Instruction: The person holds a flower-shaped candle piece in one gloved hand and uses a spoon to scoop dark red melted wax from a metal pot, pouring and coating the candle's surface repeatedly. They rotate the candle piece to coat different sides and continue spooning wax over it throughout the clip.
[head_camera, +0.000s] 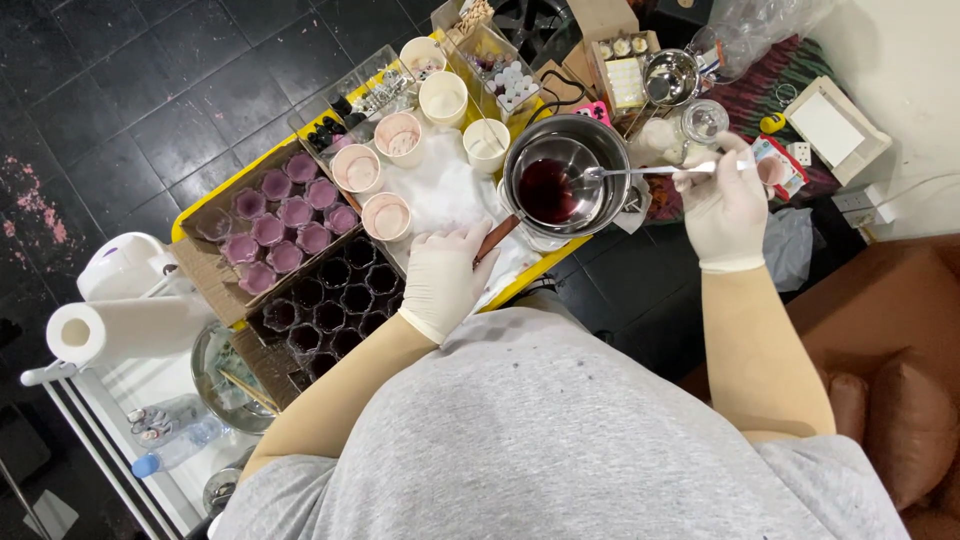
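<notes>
Head view: steel pot (566, 175) of dark red liquid on yellow table (560, 262), stirred with metal spoon (640, 171).

Handling, as judged: rigid, smooth-walled, moderately heavy with liquid inside, possibly hot and prone to slopping; best gripped at the wooden handle (497, 238), kept level. Gloved left hand (445, 277) closed around that handle at the pot's near-left side. Gloved right hand (728, 205) pinched shut on the spoon's far end, bowl of spoon dipped at the pot's right inner wall. Appearance: round, polished, reflective sides, liquid pooled deep crimson at bottom left. Surroundings: white cloth (445, 195) under and left of pot; cream cups (400, 137) in an arc just beside it; cardboard tray of purple moulds (285, 215) further left; paper towel roll (120, 330) well apart at lower left.
</notes>
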